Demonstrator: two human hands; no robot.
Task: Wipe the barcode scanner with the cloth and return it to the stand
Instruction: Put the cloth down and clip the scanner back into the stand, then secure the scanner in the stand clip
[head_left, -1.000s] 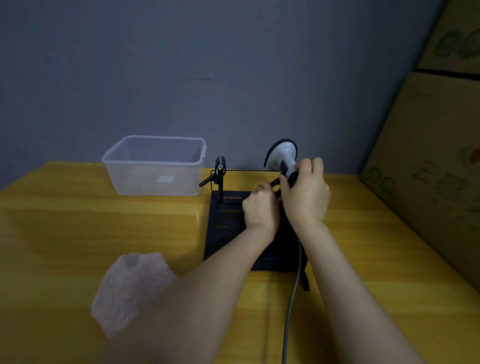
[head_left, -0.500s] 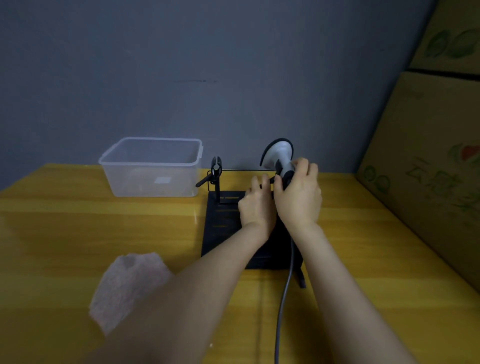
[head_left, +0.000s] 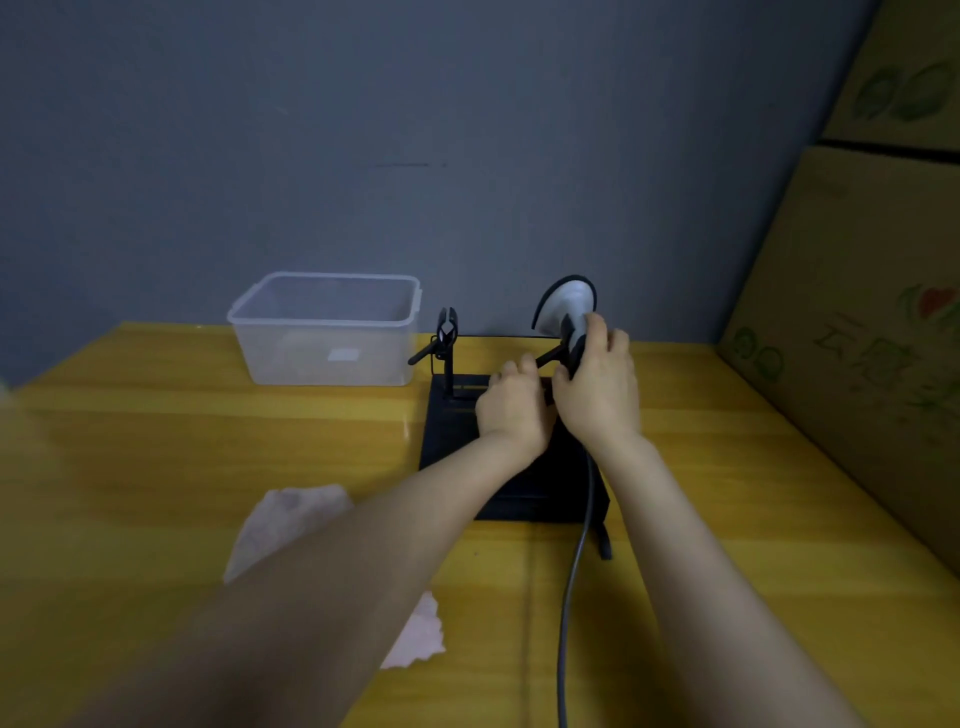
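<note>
Scanner (head_left: 566, 306) (white head, blk rim) gripped by right hand (head_left: 597, 395); left hand (head_left: 511, 408) on stand (head_left: 452, 431).

Two hands are at work over the yellow table: the left hand (head_left: 511, 410) and the right hand (head_left: 597, 389). There is one scanner (head_left: 566, 309), one black stand (head_left: 452, 431) with two clips, one grey cable (head_left: 574, 571), one pink cloth (head_left: 291, 519), one clear tub (head_left: 324, 330) far left, and two cardboard boxes (head_left: 857, 338) stacked at the right.
</note>
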